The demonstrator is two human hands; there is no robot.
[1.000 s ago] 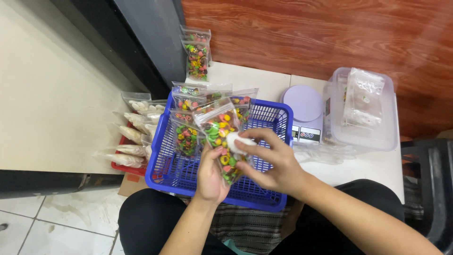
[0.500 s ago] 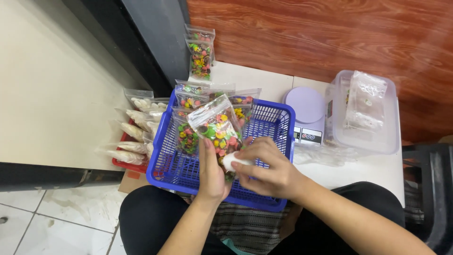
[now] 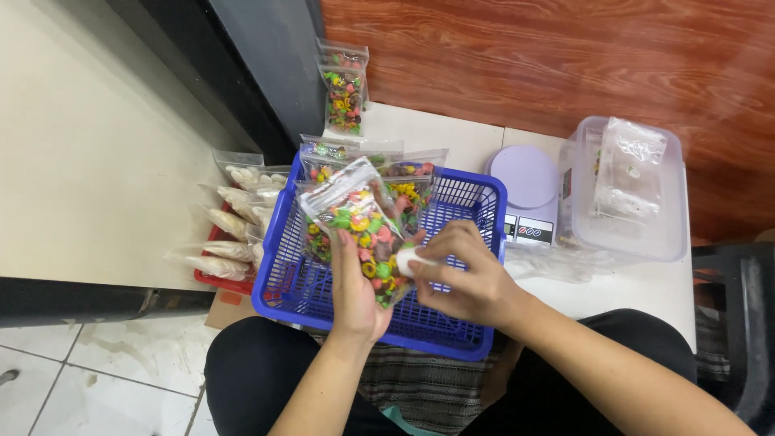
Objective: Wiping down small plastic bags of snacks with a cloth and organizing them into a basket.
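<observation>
Holding a clear bag (image 3: pixel 355 222) of coloured sweets over the blue basket (image 3: pixel 472 202), the left hand (image 3: pixel 355 287) grips its lower end; its long axis tilts up-left. Right hand (image 3: pixel 468 278) pinches a white piece (image 3: pixel 406 260) (against the bag). One lilac scale (image 3: pixel 529 190), one clear tub (image 3: pixel 626 194).

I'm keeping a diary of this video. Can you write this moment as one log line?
left hand: holds clear bag of colourful candy | right hand: pinches small white piece against bag | below: blue basket
</observation>
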